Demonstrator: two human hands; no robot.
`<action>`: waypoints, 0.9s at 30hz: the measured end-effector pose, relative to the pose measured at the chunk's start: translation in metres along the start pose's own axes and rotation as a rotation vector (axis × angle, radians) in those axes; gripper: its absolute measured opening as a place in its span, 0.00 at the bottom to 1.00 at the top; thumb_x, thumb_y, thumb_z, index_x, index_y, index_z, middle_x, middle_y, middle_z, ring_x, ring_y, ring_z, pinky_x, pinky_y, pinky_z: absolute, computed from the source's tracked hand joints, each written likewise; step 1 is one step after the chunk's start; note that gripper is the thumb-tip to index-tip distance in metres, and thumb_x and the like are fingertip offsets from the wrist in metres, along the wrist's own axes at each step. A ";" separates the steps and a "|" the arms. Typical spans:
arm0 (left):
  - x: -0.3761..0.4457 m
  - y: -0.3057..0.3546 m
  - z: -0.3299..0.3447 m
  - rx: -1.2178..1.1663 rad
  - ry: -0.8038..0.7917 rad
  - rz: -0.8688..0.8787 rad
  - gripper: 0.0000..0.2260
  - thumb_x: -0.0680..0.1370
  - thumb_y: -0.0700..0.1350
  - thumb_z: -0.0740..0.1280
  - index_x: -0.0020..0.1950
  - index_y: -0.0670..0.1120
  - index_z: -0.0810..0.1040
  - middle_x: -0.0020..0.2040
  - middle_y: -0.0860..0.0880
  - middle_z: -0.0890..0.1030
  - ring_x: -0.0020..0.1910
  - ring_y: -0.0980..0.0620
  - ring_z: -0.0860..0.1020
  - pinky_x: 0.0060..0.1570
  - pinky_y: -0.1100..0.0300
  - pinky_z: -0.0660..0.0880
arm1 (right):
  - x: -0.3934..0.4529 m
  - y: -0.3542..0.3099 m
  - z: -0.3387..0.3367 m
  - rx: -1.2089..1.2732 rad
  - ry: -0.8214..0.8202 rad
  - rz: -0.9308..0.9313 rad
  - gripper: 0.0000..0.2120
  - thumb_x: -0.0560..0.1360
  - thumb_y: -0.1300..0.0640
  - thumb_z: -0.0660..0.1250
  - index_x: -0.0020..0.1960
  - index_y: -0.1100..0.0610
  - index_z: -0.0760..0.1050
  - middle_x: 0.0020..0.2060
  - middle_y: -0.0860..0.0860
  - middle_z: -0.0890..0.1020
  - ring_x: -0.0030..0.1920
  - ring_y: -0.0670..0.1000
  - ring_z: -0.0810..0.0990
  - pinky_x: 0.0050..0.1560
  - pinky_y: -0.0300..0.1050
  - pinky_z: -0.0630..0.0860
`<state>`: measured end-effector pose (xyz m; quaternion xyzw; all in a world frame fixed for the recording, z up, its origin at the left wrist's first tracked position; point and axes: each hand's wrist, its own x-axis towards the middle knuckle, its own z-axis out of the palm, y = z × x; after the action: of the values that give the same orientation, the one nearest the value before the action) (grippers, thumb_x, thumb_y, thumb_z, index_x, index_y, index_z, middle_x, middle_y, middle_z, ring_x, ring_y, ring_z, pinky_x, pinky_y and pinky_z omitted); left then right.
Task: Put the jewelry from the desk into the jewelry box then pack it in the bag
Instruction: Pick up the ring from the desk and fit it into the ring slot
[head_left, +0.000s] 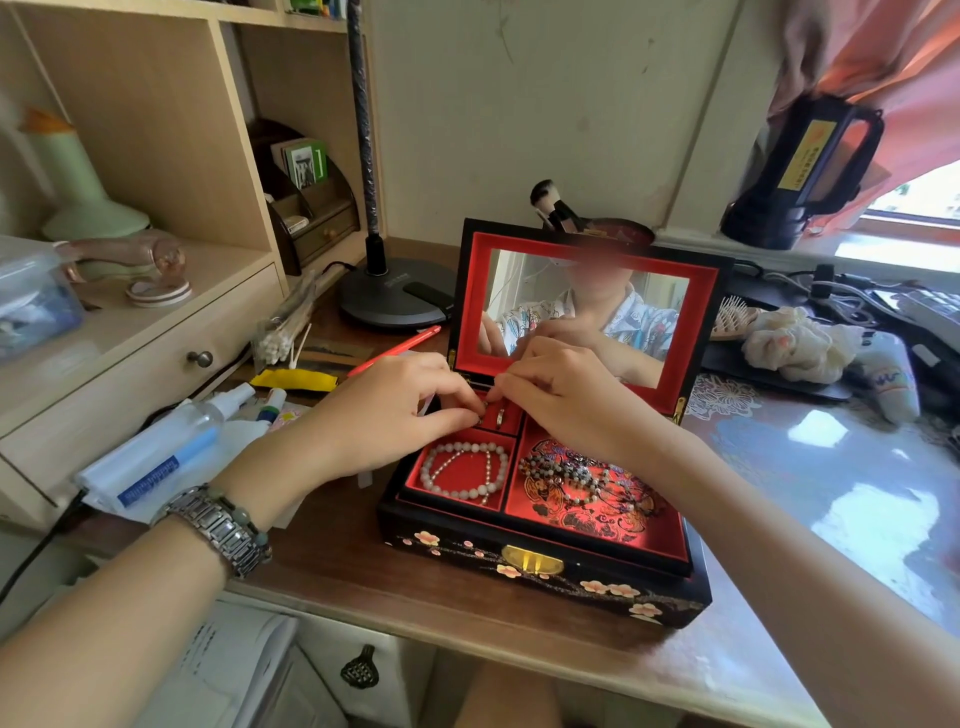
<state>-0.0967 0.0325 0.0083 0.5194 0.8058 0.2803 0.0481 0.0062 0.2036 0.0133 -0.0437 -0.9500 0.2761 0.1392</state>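
black floral jewelry box (red lining), white bracelet

No wording can be read with certainty: the blue label on the clear spray bottle at near left and the yellow sticker on the black torch at far right (both printed) are blurred.

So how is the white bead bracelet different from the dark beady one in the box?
The white bead bracelet has big pale beads and lies in the small front-left compartment. The dark bead strand has tiny dark beads, tangled in the big right compartment. Both lie loose inside the jewelry box.
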 end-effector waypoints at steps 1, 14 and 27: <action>0.001 0.000 0.000 0.003 -0.003 0.002 0.08 0.76 0.51 0.67 0.53 0.57 0.82 0.44 0.58 0.76 0.44 0.63 0.73 0.45 0.61 0.70 | 0.000 0.000 0.000 -0.005 0.005 -0.001 0.13 0.78 0.53 0.61 0.46 0.55 0.84 0.45 0.54 0.77 0.47 0.51 0.75 0.51 0.52 0.75; 0.004 0.003 0.001 0.100 -0.018 0.008 0.12 0.77 0.53 0.63 0.57 0.56 0.81 0.47 0.56 0.77 0.49 0.58 0.75 0.51 0.50 0.75 | -0.001 0.002 -0.003 0.025 0.050 0.004 0.12 0.78 0.54 0.62 0.47 0.53 0.84 0.45 0.53 0.78 0.46 0.48 0.75 0.49 0.44 0.74; 0.000 0.006 -0.013 0.174 0.009 -0.018 0.09 0.77 0.52 0.64 0.55 0.54 0.79 0.52 0.56 0.77 0.53 0.57 0.76 0.49 0.52 0.78 | -0.005 0.005 -0.009 -0.190 0.068 -0.110 0.08 0.76 0.57 0.64 0.46 0.57 0.81 0.44 0.52 0.79 0.43 0.51 0.77 0.46 0.49 0.76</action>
<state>-0.0967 0.0293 0.0222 0.5131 0.8319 0.2113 0.0015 0.0133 0.2117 0.0165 -0.0140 -0.9676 0.1751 0.1816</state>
